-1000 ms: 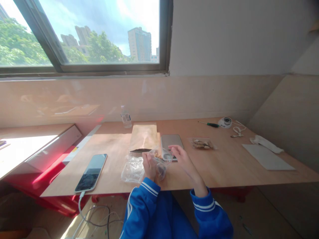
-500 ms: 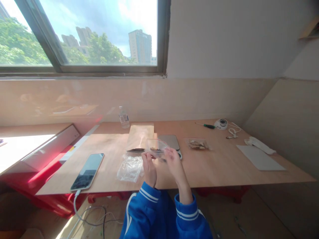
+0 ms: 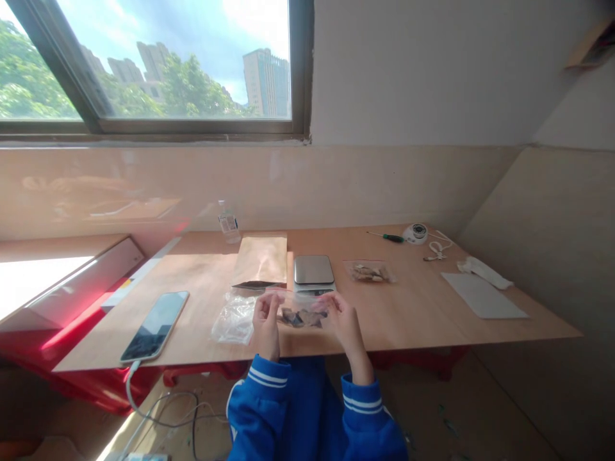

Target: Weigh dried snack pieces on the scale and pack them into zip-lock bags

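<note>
Between my hands hangs a clear zip bag (image 3: 303, 316) with brownish dried pieces in its lower part. My left hand (image 3: 267, 323) pinches the bag's upper left corner. At its upper right corner, the fingers of my right hand (image 3: 344, 323) are closed on the edge. Just behind the bag stands a small kitchen scale (image 3: 313, 270), its front partly hidden by the bag. To the left, near my left hand, lies a pile of clear plastic bags (image 3: 233, 318). A brown paper pouch (image 3: 262, 259) lies behind it, its dark mouth toward me.
Another zip bag of dried pieces (image 3: 369, 271) lies right of the scale. A phone (image 3: 154, 326) with a cable is at the left front. Farther back are a bottle (image 3: 229, 223), a screwdriver (image 3: 391, 238) and a white dome camera (image 3: 416, 234). A white sheet (image 3: 484, 296) lies at right.
My hands have drawn apart and the bag, earlier tilted and bunched, now hangs stretched between them with its contents at the bottom. The view has shifted slightly to the right.
</note>
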`<state>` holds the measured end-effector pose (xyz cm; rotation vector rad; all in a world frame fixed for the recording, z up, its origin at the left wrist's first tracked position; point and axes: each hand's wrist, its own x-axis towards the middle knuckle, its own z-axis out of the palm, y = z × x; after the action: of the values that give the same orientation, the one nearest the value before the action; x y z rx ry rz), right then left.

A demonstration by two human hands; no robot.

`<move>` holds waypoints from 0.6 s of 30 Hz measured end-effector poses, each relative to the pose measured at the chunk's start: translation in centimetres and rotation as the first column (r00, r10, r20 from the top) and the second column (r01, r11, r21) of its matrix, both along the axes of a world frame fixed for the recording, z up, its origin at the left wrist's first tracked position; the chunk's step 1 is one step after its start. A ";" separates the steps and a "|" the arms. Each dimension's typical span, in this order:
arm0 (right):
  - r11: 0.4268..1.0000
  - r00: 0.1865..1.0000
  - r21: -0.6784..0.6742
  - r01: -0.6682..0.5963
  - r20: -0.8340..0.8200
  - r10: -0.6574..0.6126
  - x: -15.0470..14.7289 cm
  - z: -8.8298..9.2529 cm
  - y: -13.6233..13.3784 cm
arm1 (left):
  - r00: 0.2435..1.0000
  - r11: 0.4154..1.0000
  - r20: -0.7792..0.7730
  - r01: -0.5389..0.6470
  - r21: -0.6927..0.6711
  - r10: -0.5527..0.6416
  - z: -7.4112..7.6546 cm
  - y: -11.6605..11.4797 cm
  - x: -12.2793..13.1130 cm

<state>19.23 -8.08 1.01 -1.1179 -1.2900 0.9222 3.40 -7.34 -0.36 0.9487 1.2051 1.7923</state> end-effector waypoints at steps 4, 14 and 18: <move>0.997 0.998 -0.045 -0.065 0.003 0.065 1.5 -0.9 0.2 | 0.989 0.998 0.134 -0.052 -0.025 0.055 -0.6 0.3 0.4; 1.000 0.996 0.016 0.020 -0.091 -0.019 2.6 -1.4 -0.2 | 0.985 0.998 0.165 0.051 -0.023 -0.046 -0.7 0.1 -0.4; 0.994 0.997 0.072 0.077 -0.028 -0.075 3.0 -1.5 -0.1 | 0.997 0.997 0.038 0.073 -0.021 -0.073 -0.7 0.1 -1.2</move>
<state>22.18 -8.23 -0.50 -1.0873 -1.2429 0.8242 2.21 -7.25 -1.03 0.9309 1.1505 1.7284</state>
